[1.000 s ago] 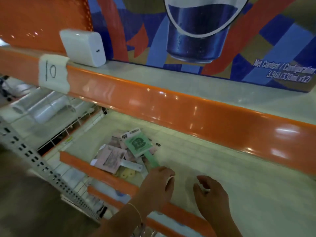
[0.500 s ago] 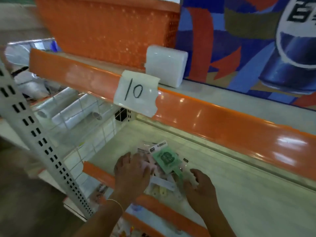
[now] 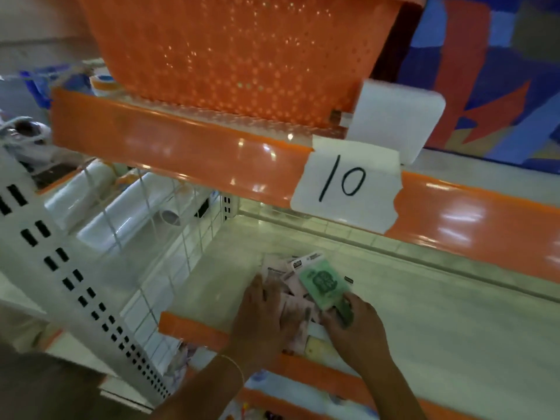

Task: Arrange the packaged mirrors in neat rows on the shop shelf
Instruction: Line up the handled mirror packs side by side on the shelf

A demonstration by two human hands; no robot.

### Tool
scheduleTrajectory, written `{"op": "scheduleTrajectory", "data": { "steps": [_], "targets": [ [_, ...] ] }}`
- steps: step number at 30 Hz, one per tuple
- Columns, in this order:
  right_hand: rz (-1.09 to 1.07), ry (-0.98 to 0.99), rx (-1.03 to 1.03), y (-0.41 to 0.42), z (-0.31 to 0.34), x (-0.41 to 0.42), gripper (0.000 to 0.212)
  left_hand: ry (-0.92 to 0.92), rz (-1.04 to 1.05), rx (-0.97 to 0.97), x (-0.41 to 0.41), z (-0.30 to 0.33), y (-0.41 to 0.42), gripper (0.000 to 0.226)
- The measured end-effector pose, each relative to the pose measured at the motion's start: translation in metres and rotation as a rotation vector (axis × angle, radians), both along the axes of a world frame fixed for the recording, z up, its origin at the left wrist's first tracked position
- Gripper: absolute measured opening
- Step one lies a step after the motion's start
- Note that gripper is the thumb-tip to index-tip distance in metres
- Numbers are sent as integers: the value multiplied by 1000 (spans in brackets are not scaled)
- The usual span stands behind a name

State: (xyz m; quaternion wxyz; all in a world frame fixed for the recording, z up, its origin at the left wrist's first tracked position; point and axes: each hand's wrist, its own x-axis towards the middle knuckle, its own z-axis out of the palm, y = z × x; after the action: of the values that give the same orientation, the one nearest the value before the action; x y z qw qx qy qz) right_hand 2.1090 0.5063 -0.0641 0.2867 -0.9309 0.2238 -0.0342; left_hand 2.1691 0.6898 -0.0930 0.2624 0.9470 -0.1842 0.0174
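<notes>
While the camera has swung left since a second ago, putting the handwritten "10" label [image 3: 345, 184] mid-frame and pushing the blue carton graphic [image 3: 497, 77] to the right edge, we see both hands now down on the pile of packaged mirrors [image 3: 303, 286]. A second ago they hovered short of it, right hand clear of everything. Left hand [image 3: 263, 319] lies flat on the pink packs, fingers spread, pressing rather than gripping. Right hand [image 3: 354, 325] has fingers curled round the handle of the green mirror pack [image 3: 322, 281], which sits on top of the pile, tilted. Hands are close together, pile between them.

Pile sits below the "10" label, on the cream lower shelf [image 3: 439, 322], just behind its orange front lip [image 3: 194, 331]. No rows yet; packs overlap in a loose heap, count unreadable.

Edges: wire divider [image 3: 169, 262] stands left of the pile with a gap of bare shelf between. Orange upper shelf edge [image 3: 181, 150] carrying the label overhangs the pile. Right of the pile, the shelf runs bare to the frame edge, back wall behind it. Above the label: an orange perforated basket [image 3: 236, 56] and a white block [image 3: 397, 119] beside it.
</notes>
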Motion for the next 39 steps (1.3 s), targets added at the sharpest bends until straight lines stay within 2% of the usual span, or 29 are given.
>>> {"op": "scheduleTrajectory", "data": {
  "steps": [6, 11, 18, 25, 27, 30, 32, 35, 37, 39],
  "targets": [
    [-175, -49, 30, -33, 4, -22, 48, 20, -58, 158, -8, 9, -49, 89],
    [-347, -126, 56, -62, -3, -46, 37, 40, -108, 219, -18, 11, -88, 76],
    [-453, -228, 23, -65, -16, -48, 25, -15, -131, 125, -7, 1, -99, 89],
    [-525, -253, 33, -69, -16, -50, 30, 5, -203, 43, -3, 0, -86, 107],
    [-533, -237, 36, -68, -16, -50, 30, 66, -227, 0, 0, -1, -79, 111],
    [-543, -239, 31, -66, -14, -51, 34, 59, -209, 46, 8, -1, -63, 115],
    [-549, -252, 15, -62, -9, -50, 47, -52, -189, 94, 14, -1, -52, 104],
    [-571, -263, -10, -58, -7, -51, 52, -173, -189, 151, 22, 1, -33, 81],
    [-532, -262, -25, -62, -12, -54, 53, -143, -239, 153, 26, 3, -24, 80],
    [-479, -254, -64, -63, -16, -58, 49, -110, -277, 101, 26, 4, -16, 70]
  ]
}}
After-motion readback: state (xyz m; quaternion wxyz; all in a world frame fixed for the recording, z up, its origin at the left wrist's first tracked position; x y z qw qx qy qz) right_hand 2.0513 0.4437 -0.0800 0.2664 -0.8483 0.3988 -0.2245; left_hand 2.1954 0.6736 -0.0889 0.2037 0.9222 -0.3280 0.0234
